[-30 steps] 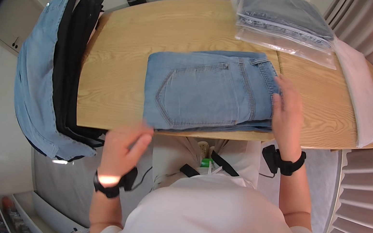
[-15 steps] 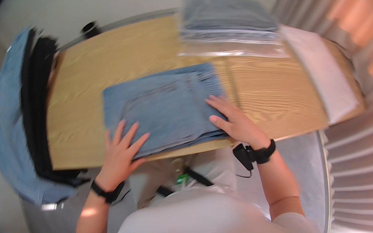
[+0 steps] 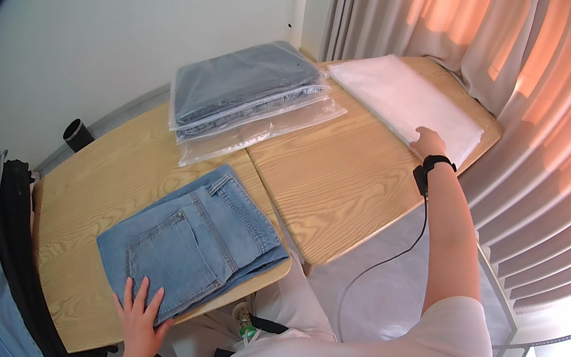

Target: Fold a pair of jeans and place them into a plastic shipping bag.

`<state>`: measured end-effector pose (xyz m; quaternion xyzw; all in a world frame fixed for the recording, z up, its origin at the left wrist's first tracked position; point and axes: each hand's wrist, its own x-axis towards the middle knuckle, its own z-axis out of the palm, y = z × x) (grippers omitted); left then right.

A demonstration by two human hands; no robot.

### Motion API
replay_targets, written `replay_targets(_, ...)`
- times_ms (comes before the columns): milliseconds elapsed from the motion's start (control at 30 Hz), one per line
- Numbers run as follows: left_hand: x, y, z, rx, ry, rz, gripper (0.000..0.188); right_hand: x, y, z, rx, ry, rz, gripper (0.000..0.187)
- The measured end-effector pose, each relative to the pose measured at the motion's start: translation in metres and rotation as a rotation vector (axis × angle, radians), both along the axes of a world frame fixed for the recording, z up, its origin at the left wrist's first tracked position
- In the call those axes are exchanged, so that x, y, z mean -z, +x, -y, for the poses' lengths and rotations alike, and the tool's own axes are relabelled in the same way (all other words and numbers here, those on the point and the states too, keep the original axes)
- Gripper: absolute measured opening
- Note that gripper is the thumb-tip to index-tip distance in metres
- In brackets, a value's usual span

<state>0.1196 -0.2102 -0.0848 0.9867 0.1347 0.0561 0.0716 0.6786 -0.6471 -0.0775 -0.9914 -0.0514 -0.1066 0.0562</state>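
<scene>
A folded pair of light-blue jeans [image 3: 173, 250] lies on the wooden table, back pocket facing up. My left hand [image 3: 142, 317] rests on its near left corner with fingers spread. Stretched far to the right, my right hand [image 3: 430, 143] is at the near edge of a flat stack of white, translucent plastic bags [image 3: 403, 96]. Its fingers are bent and partly hidden, so whether they pinch a bag does not show. Both wrists wear black bands.
Bagged folded jeans [image 3: 247, 90] are piled at the back of the table. Blue and black trousers [image 3: 12, 232] hang over the left edge. A black cylinder [image 3: 78, 136] is by the wall edge. A cable hangs from my right wrist, and a curtain [image 3: 537, 144] borders the right side.
My right hand has left the jeans and reached out to the white stack. My left hand remains on the jeans' near corner. The view has turned to the right.
</scene>
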Motion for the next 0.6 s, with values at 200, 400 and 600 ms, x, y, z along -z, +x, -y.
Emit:
replay_targets(200,0.003,0.008,0.0,0.011,-0.01,0.012,0.067,0.033,0.048,0.029,0.16,-0.039,0.025,0.018)
replay_targets(400,0.004,0.004,-0.001,0.001,-0.003,0.025,0.066,0.016,0.042,0.015,0.213,0.028,0.113,0.013)
replay_targets(600,0.006,0.001,-0.001,-0.007,-0.008,0.028,0.067,0.01,0.04,0.019,0.032,0.24,0.097,0.019)
